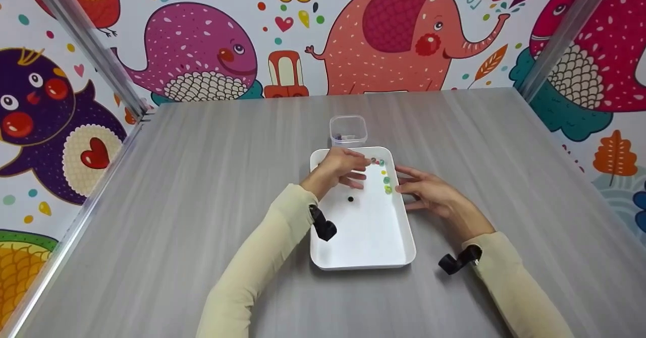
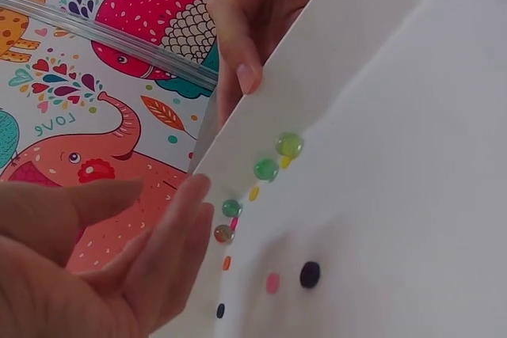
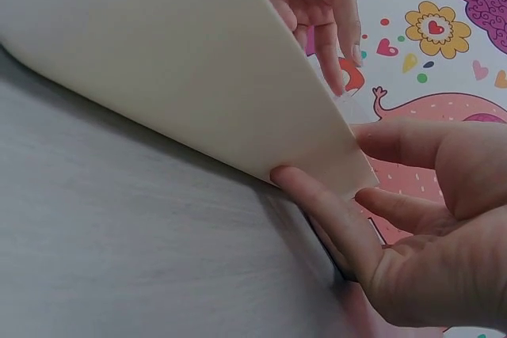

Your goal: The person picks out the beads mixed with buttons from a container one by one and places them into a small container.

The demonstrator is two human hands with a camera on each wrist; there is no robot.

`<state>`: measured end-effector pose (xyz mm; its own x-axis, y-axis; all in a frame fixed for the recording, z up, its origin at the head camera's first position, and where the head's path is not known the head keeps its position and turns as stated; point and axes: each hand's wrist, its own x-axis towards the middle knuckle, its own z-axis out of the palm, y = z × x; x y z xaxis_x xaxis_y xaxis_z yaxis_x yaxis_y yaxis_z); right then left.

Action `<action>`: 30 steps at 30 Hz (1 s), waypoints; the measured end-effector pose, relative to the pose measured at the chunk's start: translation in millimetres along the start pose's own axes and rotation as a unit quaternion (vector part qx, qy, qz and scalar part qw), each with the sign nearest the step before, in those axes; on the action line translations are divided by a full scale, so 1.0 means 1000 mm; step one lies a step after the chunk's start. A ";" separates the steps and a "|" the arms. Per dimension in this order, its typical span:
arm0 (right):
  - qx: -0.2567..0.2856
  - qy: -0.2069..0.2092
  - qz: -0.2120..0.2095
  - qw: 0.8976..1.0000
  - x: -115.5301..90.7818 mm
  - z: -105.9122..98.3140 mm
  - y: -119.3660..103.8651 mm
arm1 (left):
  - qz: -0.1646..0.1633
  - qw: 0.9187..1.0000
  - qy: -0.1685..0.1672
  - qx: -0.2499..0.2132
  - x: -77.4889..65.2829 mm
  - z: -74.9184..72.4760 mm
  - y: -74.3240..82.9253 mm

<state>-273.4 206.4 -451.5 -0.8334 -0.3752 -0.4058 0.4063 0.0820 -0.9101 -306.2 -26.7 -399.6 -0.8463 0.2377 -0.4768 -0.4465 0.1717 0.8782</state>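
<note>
A white rectangular tray lies on the table. My left hand hovers over its far-left part, fingers loosely extended, nothing held. My right hand rests its fingers against the outside of the tray's right wall, as the right wrist view also shows. Along the inner right wall sit glass marbles, including a green marble and a yellow-green marble. Small yellow, orange and pink-red beads lie among and beyond them. Farther inside are a black bead and a pink bead.
Just beyond the tray's far end stands a clear plastic box with a few small items at its bottom. Grey wood-grain table surrounds the tray. Printed cartoon panels and metal posts border the table at the back and sides.
</note>
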 end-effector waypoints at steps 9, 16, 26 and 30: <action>0.003 -0.001 -0.007 1.000 0.000 0.000 0.000 | -0.008 1.000 0.023 -0.017 0.013 0.004 -0.006; 0.001 -0.003 -0.005 1.000 0.000 0.000 0.001 | -0.012 0.999 0.034 -0.003 0.018 0.007 -0.007; 0.004 -0.006 -0.005 1.000 0.000 0.000 0.001 | 0.001 0.998 0.061 -0.015 0.022 0.015 -0.007; 0.003 -0.005 -0.005 1.000 0.000 -0.001 0.001 | 0.006 0.997 0.076 -0.012 0.023 0.017 -0.009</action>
<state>-273.0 207.1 -452.7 -0.8336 -0.3847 -0.3964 0.4007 0.0729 -0.9133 -317.2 -6.7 -419.2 -0.8850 0.0914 -0.4565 -0.4414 0.1470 0.8852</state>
